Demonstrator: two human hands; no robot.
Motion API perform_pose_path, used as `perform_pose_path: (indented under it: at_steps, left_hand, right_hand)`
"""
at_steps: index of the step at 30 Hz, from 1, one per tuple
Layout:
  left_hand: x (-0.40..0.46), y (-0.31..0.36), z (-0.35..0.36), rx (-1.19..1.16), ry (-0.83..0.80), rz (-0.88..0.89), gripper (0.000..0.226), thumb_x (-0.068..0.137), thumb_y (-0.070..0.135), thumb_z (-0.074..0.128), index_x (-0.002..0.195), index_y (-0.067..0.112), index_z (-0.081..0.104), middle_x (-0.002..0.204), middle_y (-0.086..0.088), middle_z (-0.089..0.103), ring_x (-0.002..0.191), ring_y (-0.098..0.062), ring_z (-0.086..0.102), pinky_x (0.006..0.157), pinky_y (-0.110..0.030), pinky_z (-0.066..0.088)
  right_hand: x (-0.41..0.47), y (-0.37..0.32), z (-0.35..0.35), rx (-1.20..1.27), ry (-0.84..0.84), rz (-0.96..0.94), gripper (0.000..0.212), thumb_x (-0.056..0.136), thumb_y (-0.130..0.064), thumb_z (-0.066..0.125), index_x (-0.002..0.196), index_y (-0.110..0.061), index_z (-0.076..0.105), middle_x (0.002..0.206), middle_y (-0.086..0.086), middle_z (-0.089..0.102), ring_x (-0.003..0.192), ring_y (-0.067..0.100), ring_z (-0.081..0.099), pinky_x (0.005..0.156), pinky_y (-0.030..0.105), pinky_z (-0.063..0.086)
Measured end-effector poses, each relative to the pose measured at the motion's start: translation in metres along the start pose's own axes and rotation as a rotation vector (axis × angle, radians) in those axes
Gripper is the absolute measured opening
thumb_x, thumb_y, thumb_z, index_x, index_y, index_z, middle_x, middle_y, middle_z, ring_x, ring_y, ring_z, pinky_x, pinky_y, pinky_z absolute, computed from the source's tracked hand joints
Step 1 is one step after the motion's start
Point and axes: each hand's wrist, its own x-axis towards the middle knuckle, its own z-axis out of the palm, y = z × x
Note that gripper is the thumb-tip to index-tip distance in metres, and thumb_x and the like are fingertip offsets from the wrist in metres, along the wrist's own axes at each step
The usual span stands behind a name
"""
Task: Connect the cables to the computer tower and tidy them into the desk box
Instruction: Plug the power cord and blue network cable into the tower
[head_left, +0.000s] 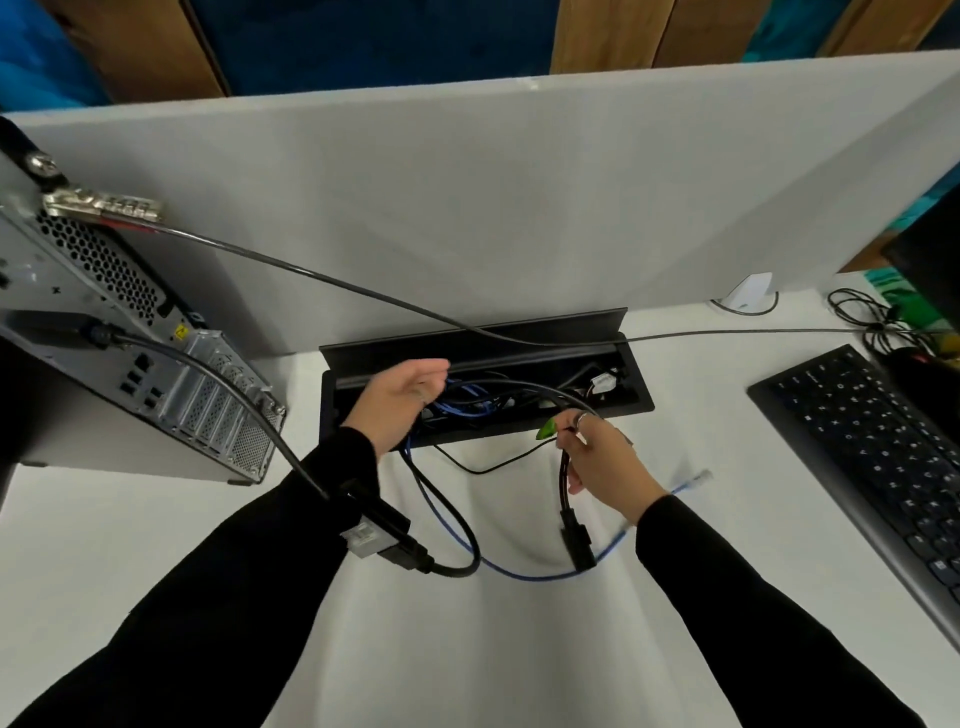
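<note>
The computer tower (119, 358) stands at the left with its rear ports facing me; one thick black cable (228, 387) is plugged into it. The black desk box (636, 402) is recessed in the white desk, lid up, with blue and black cables inside. My left hand (397, 400) reaches over the box's left end, fingers curled around cables there. My right hand (602, 457) grips a thick black cable (563, 483) whose plug (579, 545) hangs below it. A blue network cable (613, 545) loops across the desk, its clear plug (701, 476) lying free.
A black keyboard (878, 457) lies at the right. A thin grey security cable (332, 278) runs from a lock on the tower across the box to the right. A grey partition (519, 208) stands behind. A black adapter with a white label (382, 538) rests by my left forearm.
</note>
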Motion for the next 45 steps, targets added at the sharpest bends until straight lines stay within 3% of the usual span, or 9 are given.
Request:
perform_pose_path:
  at_steps: [5, 13, 17, 25, 32, 37, 41, 43, 45]
  left_hand:
    - [0.024, -0.002, 0.021, 0.272, -0.132, 0.005, 0.035, 0.091, 0.015, 0.057, 0.125, 0.014, 0.056, 0.119, -0.002, 0.063, 0.115, -0.014, 0.056, 0.1, -0.022, 0.037]
    - [0.017, -0.003, 0.027, 0.181, -0.034, 0.073, 0.017, 0.094, 0.022, 0.052, 0.101, 0.017, 0.066, 0.081, 0.003, 0.062, 0.065, 0.0, 0.058, 0.063, -0.011, 0.044]
    - [0.009, -0.004, 0.029, 0.134, -0.091, -0.014, 0.015, 0.095, 0.019, 0.051, 0.1, 0.01, 0.062, 0.064, -0.001, 0.057, 0.045, -0.006, 0.053, 0.042, -0.015, 0.041]
    - [0.004, 0.013, 0.042, 0.132, -0.366, -0.126, 0.029, 0.095, 0.041, 0.043, 0.112, 0.029, 0.063, 0.054, 0.005, 0.065, 0.036, -0.013, 0.035, 0.046, -0.022, 0.035]
    - [0.011, 0.019, 0.045, 0.09, -0.371, -0.246, 0.024, 0.093, 0.037, 0.049, 0.103, 0.026, 0.069, 0.042, 0.004, 0.06, 0.027, -0.006, 0.03, 0.068, -0.025, 0.037]
    - [0.01, 0.016, 0.049, 0.061, -0.351, -0.265, 0.027, 0.091, 0.033, 0.055, 0.115, 0.025, 0.064, 0.042, 0.005, 0.058, 0.03, -0.007, 0.031, 0.046, -0.021, 0.029]
    - [0.008, 0.015, 0.048, 0.054, -0.346, -0.229, 0.025, 0.092, 0.029, 0.055, 0.115, 0.031, 0.064, 0.045, 0.005, 0.059, 0.033, -0.009, 0.03, 0.041, -0.02, 0.026]
    - [0.006, 0.014, 0.049, 0.081, -0.366, -0.224, 0.027, 0.093, 0.026, 0.055, 0.118, 0.033, 0.061, 0.046, 0.005, 0.061, 0.031, -0.007, 0.03, 0.041, -0.019, 0.026]
    - [0.004, 0.013, 0.052, 0.099, -0.387, -0.218, 0.032, 0.094, 0.018, 0.052, 0.123, 0.032, 0.057, 0.058, 0.001, 0.063, 0.031, -0.004, 0.038, 0.04, -0.019, 0.025]
  right_hand:
    - [0.002, 0.007, 0.006, 0.053, -0.025, 0.082, 0.019, 0.097, -0.008, 0.037, 0.097, -0.005, 0.056, 0.062, 0.006, 0.053, 0.033, 0.003, 0.049, 0.045, 0.017, 0.049]
    - [-0.008, 0.011, 0.022, 0.285, -0.097, 0.093, 0.025, 0.093, 0.001, 0.039, 0.105, -0.02, 0.048, 0.073, 0.003, 0.048, 0.049, 0.008, 0.057, 0.074, 0.044, 0.057]
    - [-0.019, 0.013, 0.031, 0.368, -0.008, -0.014, 0.04, 0.092, 0.004, 0.041, 0.102, -0.034, 0.048, 0.074, 0.005, 0.046, 0.057, 0.013, 0.061, 0.068, 0.031, 0.055]
    - [-0.026, -0.002, 0.035, 0.416, -0.006, -0.231, 0.043, 0.089, 0.01, 0.047, 0.093, -0.033, 0.052, 0.089, -0.004, 0.047, 0.069, 0.012, 0.053, 0.061, 0.016, 0.05]
    - [-0.032, 0.007, 0.029, 0.075, -0.058, -0.207, 0.024, 0.091, -0.01, 0.054, 0.084, -0.033, 0.052, 0.089, -0.012, 0.051, 0.066, 0.004, 0.058, 0.067, 0.02, 0.048]
    - [-0.051, 0.003, 0.011, -0.183, -0.123, -0.276, 0.02, 0.091, -0.012, 0.052, 0.108, -0.017, 0.06, 0.109, -0.017, 0.052, 0.081, -0.001, 0.057, 0.068, 0.014, 0.045]
    - [-0.085, -0.024, -0.023, -0.509, -0.367, -0.217, 0.033, 0.094, -0.036, 0.047, 0.126, -0.032, 0.047, 0.124, -0.015, 0.051, 0.09, 0.007, 0.06, 0.086, 0.027, 0.048]
    - [-0.097, -0.046, -0.042, -0.311, -0.444, -0.18, 0.026, 0.093, -0.038, 0.049, 0.118, -0.036, 0.053, 0.106, -0.011, 0.063, 0.074, 0.004, 0.062, 0.075, 0.023, 0.052]
    - [-0.095, -0.058, -0.052, -0.028, -0.265, -0.165, 0.017, 0.092, -0.032, 0.051, 0.106, -0.031, 0.061, 0.083, -0.002, 0.068, 0.055, 0.003, 0.061, 0.05, 0.015, 0.047]
